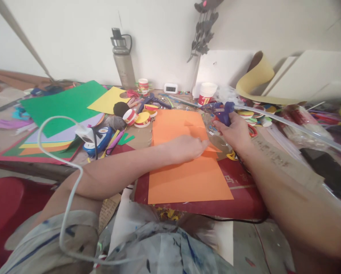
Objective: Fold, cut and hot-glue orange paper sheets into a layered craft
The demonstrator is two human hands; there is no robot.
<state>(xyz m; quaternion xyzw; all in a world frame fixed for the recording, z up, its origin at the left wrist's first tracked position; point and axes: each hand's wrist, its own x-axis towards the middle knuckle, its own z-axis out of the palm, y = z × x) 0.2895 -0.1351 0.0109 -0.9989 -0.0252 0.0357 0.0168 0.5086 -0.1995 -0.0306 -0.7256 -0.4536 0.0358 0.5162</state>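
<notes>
A large orange paper sheet [187, 182] lies on a dark red board [244, 198] in front of me. Over its middle, my left hand [189, 148] is closed, fingers curled down on the orange paper beside a small orange flap [212, 147] that sticks out at the right edge. The fingertips are partly hidden. At the right, above the table, my right hand [237, 131] is wrapped round a blue hot glue gun [224, 110], its nozzle pointing left. A long clear glue stick [296, 123] runs out of its back to the right.
Coloured paper sheets [64, 102] lie at the left, near a blue-and-white power strip [98, 140] with a white cable. Paper cups [207, 93], a small clock [170, 88] and a bottle [123, 61] stand at the back. A black phone [327, 171] lies at the right.
</notes>
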